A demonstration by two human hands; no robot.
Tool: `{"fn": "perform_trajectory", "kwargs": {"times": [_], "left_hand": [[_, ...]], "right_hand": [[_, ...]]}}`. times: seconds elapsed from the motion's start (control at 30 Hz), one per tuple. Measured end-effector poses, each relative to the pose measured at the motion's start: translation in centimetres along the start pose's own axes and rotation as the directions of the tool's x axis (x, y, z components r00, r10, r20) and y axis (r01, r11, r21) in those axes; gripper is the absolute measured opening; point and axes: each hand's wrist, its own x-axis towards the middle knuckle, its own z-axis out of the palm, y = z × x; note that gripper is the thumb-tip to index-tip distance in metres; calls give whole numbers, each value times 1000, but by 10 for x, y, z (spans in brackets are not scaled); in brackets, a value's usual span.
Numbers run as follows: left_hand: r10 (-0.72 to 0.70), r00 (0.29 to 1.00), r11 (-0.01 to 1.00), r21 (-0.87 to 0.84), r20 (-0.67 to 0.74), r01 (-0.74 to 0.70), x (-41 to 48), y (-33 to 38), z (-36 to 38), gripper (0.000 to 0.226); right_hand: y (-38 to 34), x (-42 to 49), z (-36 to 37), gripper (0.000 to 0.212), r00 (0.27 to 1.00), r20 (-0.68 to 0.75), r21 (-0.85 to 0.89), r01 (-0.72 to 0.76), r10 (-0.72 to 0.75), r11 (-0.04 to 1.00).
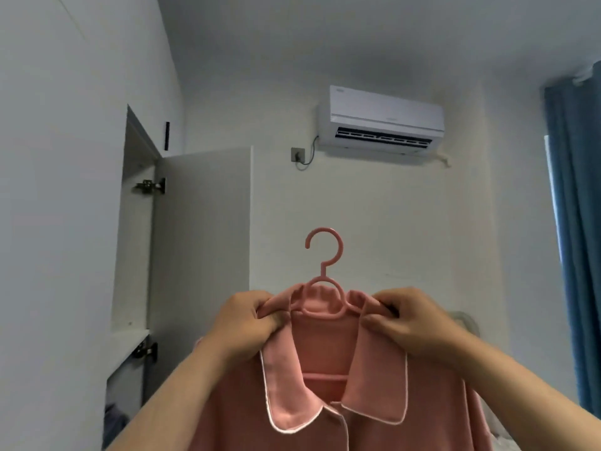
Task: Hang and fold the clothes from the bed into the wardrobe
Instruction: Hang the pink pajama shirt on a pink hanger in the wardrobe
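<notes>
The shirt (325, 405) runs off the bottom edge, so its lower part is out of view. The ends of the hanger (323, 271) are hidden under the collar, the left hand (247, 323) and the right hand (406, 323). A dark cloth (113, 418) low in the wardrobe (136, 255) is too dim to identify. The right edge cuts off the curtain (579, 222).

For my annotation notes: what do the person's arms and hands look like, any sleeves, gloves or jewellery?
Left hand and right hand are bare: no gloves, rings or watch visible. Left forearm and right forearm are uncovered, no sleeves in view.
</notes>
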Motion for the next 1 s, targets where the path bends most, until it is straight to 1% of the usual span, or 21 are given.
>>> {"fn": "perform_trajectory", "kwargs": {"times": [0.07,0.13,0.23,0.33,0.43,0.5,0.6,0.7,0.8,0.9,1.0], "left_hand": [[-48,999,998,29,-1,48,-11,-17,-13,26],[-83,996,995,52,-20,84,-19,-33,-27,20],[-90,994,992,88,-61,95,-25,-56,-47,14],[-130,986,987,84,-106,139,-32,-83,-61,15],[-189,973,978,58,-131,198,-42,-116,-62,18],[-226,965,971,49,-132,234,-48,-136,-57,18],[-278,952,957,43,-129,286,-55,-162,-50,23],[-283,944,948,102,-171,303,-59,-182,-39,15],[-278,919,922,190,-279,336,-61,-197,-22,16],[-242,913,918,228,-330,326,-60,-222,-7,13],[-161,912,899,325,-377,293,-55,-251,3,10]], "right_hand": [[-3,7,27,25,999,-18,41,38,-37,998],[-9,16,50,27,998,-21,86,59,-57,995],[-20,34,81,29,997,-22,126,76,-74,989],[-28,50,112,30,995,-6,163,101,-102,981],[-28,60,147,28,995,26,197,86,-93,977],[-26,64,169,24,996,50,210,66,-78,975],[-22,69,197,22,995,82,242,27,-48,970],[-16,74,218,15,991,132,241,-5,-28,970],[-6,82,238,11,977,212,221,-38,-9,974],[6,92,257,11,955,295,207,-42,-21,978],[18,107,284,9,956,293,242,-54,-20,969]]}}
